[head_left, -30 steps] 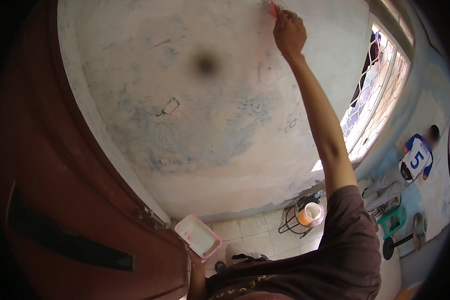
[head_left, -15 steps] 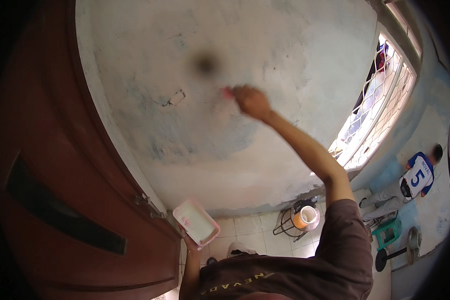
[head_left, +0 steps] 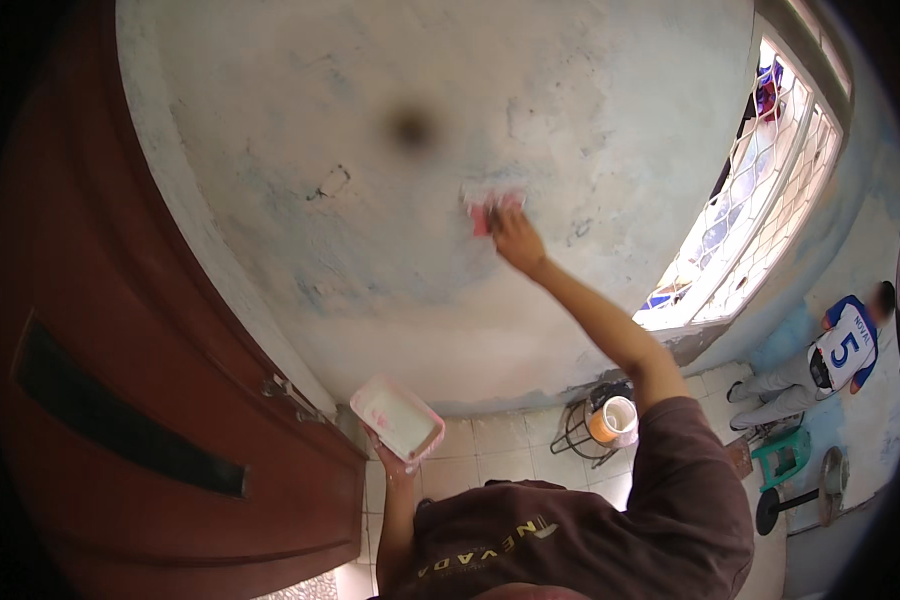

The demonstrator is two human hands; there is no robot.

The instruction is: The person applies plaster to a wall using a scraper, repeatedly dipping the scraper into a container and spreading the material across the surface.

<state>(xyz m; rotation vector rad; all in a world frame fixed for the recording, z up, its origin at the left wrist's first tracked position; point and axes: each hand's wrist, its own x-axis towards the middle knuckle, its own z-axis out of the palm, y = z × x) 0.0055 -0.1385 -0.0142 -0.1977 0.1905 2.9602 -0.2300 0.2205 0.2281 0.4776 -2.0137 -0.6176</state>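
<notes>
My right hand (head_left: 517, 240), arm stretched out, is closed around a red, flat-bladed spreader (head_left: 482, 220) held against the wall. A whitish smear (head_left: 492, 190) shows on the patchy grey-blue wall (head_left: 270, 120) just above the blade. Low on the left, my left hand (head_left: 392, 456) grips a pink rectangular tray (head_left: 436, 440) from beneath and by its side. White paste (head_left: 400, 420) lies in the tray, with pinkish streaks on its inner wall.
A brown door (head_left: 90, 300) stands along the left. At the wall's foot, a white-and-orange bucket (head_left: 604, 424) rests on a dark round stand. A bright grilled window (head_left: 750, 220) is on the right. Beyond are another person (head_left: 840, 350), a green stool (head_left: 785, 458) and a pedestal fan (head_left: 832, 480).
My right hand has moved a little down and right with the spreader, whose red blade now shows flatter against the wall. My left hand still holds the tray.
</notes>
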